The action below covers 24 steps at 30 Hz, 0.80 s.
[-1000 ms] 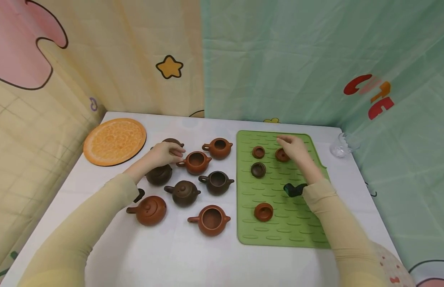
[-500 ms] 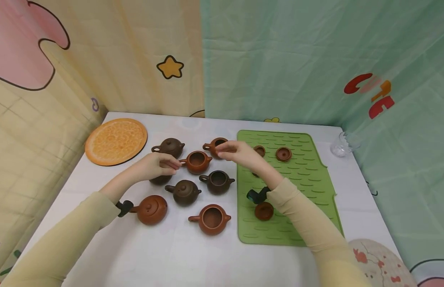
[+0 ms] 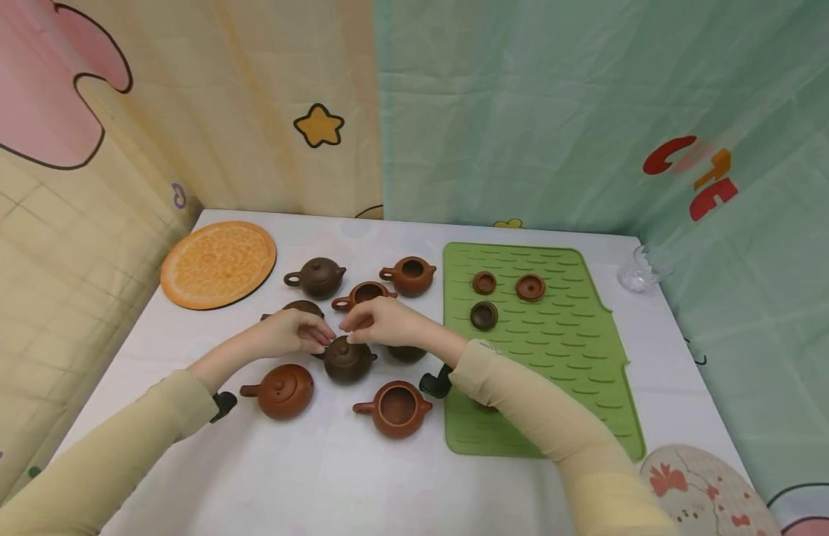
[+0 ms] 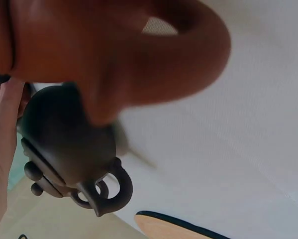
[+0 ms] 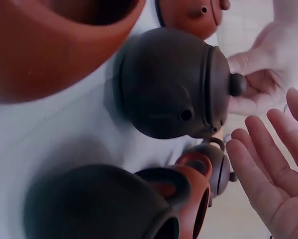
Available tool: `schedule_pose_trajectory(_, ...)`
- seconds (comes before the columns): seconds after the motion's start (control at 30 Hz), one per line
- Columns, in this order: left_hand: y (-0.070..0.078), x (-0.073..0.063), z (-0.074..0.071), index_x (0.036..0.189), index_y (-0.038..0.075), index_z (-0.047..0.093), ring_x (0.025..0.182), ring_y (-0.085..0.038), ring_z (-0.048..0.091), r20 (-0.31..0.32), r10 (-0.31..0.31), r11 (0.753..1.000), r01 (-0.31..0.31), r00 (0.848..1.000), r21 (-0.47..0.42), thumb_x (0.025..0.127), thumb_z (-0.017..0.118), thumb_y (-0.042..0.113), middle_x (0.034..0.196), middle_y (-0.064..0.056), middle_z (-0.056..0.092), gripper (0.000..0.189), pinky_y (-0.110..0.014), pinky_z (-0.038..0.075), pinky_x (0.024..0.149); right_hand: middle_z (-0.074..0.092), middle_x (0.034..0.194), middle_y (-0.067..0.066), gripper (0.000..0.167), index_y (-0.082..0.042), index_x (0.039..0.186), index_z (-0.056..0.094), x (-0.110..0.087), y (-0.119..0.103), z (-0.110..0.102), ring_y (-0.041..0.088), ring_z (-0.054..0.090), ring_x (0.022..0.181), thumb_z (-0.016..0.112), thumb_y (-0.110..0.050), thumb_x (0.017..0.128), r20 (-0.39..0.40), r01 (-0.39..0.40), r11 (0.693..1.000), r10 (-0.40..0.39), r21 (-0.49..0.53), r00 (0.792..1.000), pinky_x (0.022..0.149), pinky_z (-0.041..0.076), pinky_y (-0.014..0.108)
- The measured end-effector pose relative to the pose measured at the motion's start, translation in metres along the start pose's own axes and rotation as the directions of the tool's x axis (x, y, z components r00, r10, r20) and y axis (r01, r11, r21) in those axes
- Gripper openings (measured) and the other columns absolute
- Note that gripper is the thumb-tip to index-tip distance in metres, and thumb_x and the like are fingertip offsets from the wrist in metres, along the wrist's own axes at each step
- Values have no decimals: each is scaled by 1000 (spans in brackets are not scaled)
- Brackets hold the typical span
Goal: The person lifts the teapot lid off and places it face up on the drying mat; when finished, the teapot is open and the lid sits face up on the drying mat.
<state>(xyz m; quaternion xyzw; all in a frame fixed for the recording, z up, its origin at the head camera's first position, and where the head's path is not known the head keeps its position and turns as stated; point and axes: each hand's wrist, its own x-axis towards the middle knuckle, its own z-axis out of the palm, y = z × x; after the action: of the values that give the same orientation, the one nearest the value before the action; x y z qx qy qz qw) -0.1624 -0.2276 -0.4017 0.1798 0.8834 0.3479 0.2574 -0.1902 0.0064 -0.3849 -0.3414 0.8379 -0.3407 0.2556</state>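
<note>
The round, dark brown lidded teapot with a matte, clay-like surface (image 3: 347, 363) stands upright on the white-covered table (image 3: 267, 476), among other small teapots and just left of the green ridged mat (image 3: 555, 357). Its dark disc-shaped lid (image 5: 219, 89) sits in place, topped by a small ball knob (image 5: 237, 84).

The left hand (image 3: 290, 333) is at the handle side, fingers loosely bent; whether they touch the loop handle is hidden, so its hold cannot be told. The right hand (image 3: 388, 322) hovers by the lid, its fingers fairly straight and spread in the right wrist view, apart from the knob and holding nothing.

The pot looks like fired clay: stiff, probably light for its size, and likely to chip if knocked. Its fine matte skin may give fair grip, though the rounded belly offers no flat face and could roll out of a loose pinch. The knob seems the best place to take the lid, with thumb and fingertips on opposite sides and a straight upward pull, since the lid appears merely seated and could clink against the rim if tilted. The handle or belly is the better place to steady the body; the short spout is likely its most fragile part. The dark lidless teapot (image 3: 406, 354) stands close by on the spout side, leaving little room for sideways movement.
</note>
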Motion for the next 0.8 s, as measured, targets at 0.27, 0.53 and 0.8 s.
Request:
schedule_pose_trajectory(0.27, -4, 2, 3, 106, 0, 71, 88, -18, 71, -21, -19, 1000, 19, 1000, 7, 86, 74, 4, 95, -10, 75, 21, -30, 57, 77, 70, 117, 0, 24, -17, 112, 75, 7, -10, 13, 14, 63, 113, 74, -16, 88, 50, -2, 990, 9, -142, 999, 93, 49, 24)
schedule_pose_trajectory(0.53, -11, 1, 6, 109, 0, 71, 92, -20, 71, -16, -62, 997, 61, 998, -56, 88, 72, 7, 101, -13, 75, 22, -30, 58, 75, 70, 114, 1, 21, -16, 108, 77, 9, -13, 18, 15, 63, 109, 75, -14, 87, 39, 36, 975, -28, -221, 999, 92, 49, 24)
schedule_pose_trajectory(0.8, -9, 0, 7, 108, 4, 72, 79, -11, 65, -45, -55, 998, 56, 997, 30, 86, 74, 10, 90, -6, 75, 22, -27, 54, 69, 68, 115, 0, 19, -18, 105, 76, 12, -14, 21, 14, 61, 105, 77, -14, 86, 39, 10, 962, 0, -274, 999, 87, 49, 23)
